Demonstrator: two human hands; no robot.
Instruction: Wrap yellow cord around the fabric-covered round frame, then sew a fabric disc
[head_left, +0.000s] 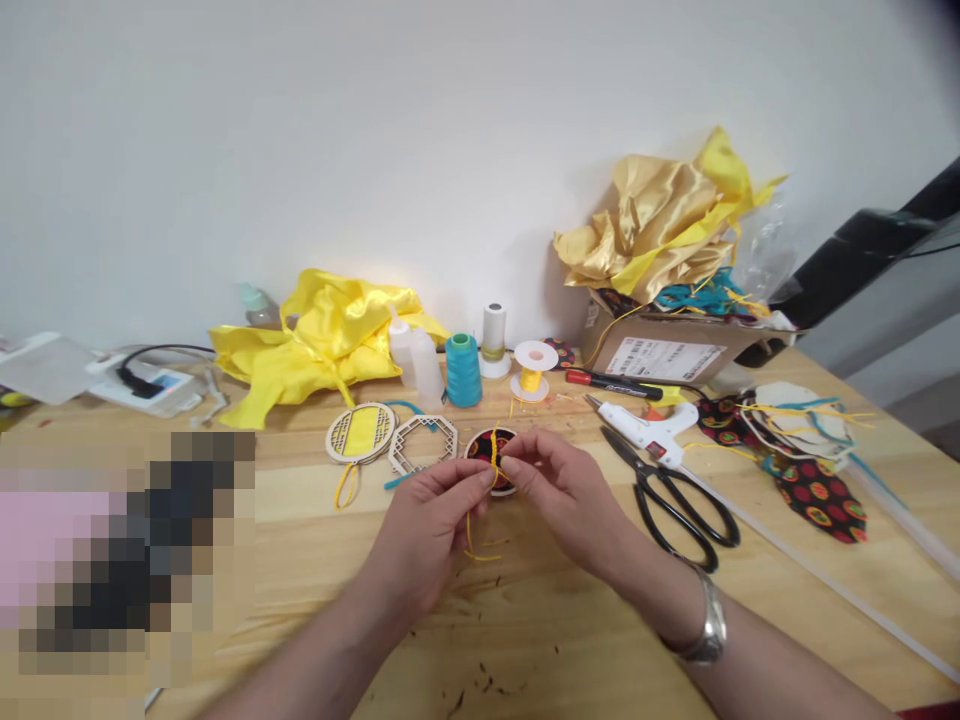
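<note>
My left hand and my right hand meet over a small round frame backed with dark, red-patterned fabric. Both hands pinch a yellow cord that runs down across the fabric. Its thin loose end hangs below my left fingers. Just left of the frame lies an octagonal lattice frame with a blue cord. Beyond it is a round frame with yellow fabric and a yellow cord loop. How the cord is knotted is hidden by my fingertips.
Black scissors and a white glue gun lie at right, by a marker. Behind stand blue thread, a yellow cord spool, white bottles, yellow fabric and a cardboard box of cloth.
</note>
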